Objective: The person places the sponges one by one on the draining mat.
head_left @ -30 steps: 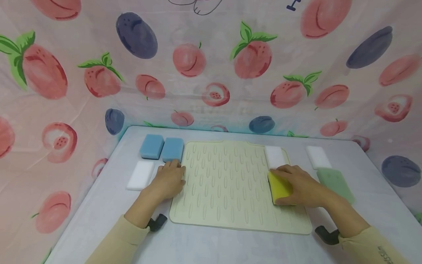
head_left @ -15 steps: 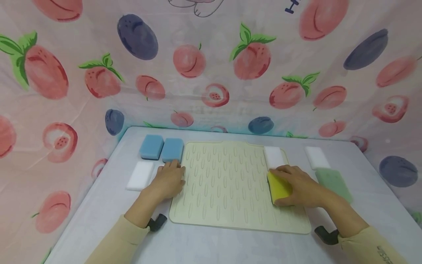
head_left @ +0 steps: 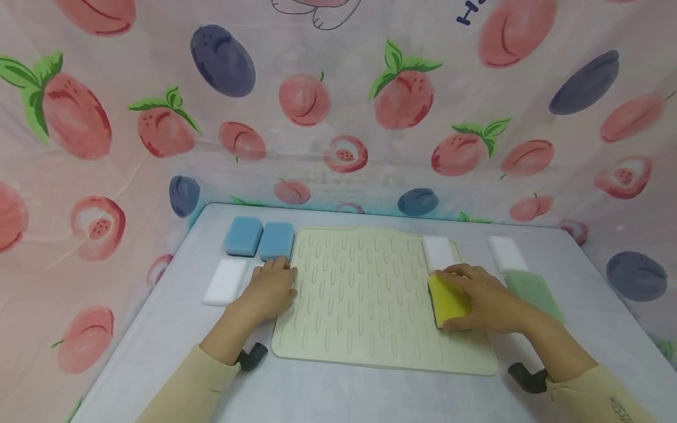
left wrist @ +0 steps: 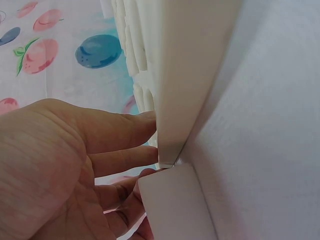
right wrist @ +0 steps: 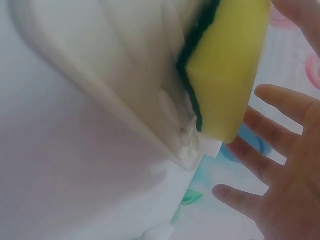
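My right hand holds a yellow sponge between thumb and fingers on the right side of a cream ridged mat. In the right wrist view the sponge's dark green scouring layer faces the mat, and the fingers spread along its yellow side. My left hand rests at the mat's left edge. In the left wrist view its thumb and a finger touch the mat's edge. The other fingers are beside a white sponge block.
Two blue sponges stand beyond my left hand, with a white block beside it. Another white block lies on the mat beyond the yellow sponge. To the right are a white block and a green pad. Fruit-printed cloth hangs behind.
The head view has shifted very slightly. Both hands, the yellow sponge and the mat stay in nearly the same places.
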A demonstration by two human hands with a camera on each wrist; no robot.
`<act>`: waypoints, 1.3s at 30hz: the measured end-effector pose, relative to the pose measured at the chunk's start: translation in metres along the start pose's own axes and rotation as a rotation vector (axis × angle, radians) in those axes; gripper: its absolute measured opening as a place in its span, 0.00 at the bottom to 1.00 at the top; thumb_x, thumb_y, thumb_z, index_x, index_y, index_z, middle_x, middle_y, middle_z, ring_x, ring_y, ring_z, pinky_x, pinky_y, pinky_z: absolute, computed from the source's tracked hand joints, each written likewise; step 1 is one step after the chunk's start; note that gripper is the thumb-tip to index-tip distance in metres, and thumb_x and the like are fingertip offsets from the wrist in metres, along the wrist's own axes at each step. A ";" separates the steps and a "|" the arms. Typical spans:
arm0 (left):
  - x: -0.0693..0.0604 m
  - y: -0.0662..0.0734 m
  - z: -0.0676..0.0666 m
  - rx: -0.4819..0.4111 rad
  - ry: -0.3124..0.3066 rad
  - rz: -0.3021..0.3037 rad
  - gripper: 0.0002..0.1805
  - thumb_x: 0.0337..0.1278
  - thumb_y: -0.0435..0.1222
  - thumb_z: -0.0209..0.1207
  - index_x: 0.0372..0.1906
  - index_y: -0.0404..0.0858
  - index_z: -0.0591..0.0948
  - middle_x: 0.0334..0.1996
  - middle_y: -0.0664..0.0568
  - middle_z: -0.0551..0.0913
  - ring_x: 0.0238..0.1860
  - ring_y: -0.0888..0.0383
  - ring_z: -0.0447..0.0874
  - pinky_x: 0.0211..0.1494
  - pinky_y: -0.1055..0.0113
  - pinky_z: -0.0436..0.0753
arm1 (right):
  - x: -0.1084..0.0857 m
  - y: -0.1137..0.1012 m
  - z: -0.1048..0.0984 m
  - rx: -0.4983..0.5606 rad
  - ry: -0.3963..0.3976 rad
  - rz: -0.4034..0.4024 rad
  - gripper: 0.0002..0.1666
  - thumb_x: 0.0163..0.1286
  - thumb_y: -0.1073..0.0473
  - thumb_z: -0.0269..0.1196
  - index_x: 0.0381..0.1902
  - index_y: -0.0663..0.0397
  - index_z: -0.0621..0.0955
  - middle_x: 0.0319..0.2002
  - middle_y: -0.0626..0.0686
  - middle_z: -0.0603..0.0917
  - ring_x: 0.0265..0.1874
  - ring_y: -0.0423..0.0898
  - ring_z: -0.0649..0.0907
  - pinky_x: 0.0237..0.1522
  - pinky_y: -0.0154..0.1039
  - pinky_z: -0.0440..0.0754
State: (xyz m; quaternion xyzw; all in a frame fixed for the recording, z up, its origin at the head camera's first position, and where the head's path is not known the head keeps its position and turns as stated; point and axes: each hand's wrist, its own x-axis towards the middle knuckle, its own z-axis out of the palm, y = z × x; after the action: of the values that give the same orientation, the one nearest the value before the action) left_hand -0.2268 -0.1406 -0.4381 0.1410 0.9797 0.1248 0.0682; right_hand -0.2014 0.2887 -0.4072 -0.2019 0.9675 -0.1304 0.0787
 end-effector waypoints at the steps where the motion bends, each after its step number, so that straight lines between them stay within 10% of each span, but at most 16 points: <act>1: 0.000 0.000 0.000 0.001 -0.001 0.000 0.29 0.69 0.39 0.63 0.70 0.30 0.76 0.64 0.39 0.75 0.61 0.44 0.70 0.58 0.48 0.71 | 0.000 0.001 0.000 -0.002 0.003 0.003 0.60 0.48 0.25 0.77 0.75 0.44 0.73 0.69 0.57 0.74 0.65 0.60 0.73 0.62 0.67 0.76; 39: 0.001 -0.001 0.001 0.001 0.000 -0.006 0.29 0.68 0.39 0.64 0.70 0.30 0.76 0.63 0.38 0.75 0.60 0.44 0.70 0.59 0.48 0.72 | -0.024 0.053 -0.027 -0.006 0.004 0.114 0.58 0.56 0.37 0.78 0.77 0.54 0.69 0.72 0.67 0.67 0.65 0.68 0.69 0.59 0.74 0.74</act>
State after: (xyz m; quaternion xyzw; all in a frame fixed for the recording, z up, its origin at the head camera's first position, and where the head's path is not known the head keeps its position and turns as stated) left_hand -0.2281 -0.1410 -0.4393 0.1379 0.9802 0.1242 0.0686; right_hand -0.2047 0.3517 -0.3946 -0.1466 0.9779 -0.1231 0.0834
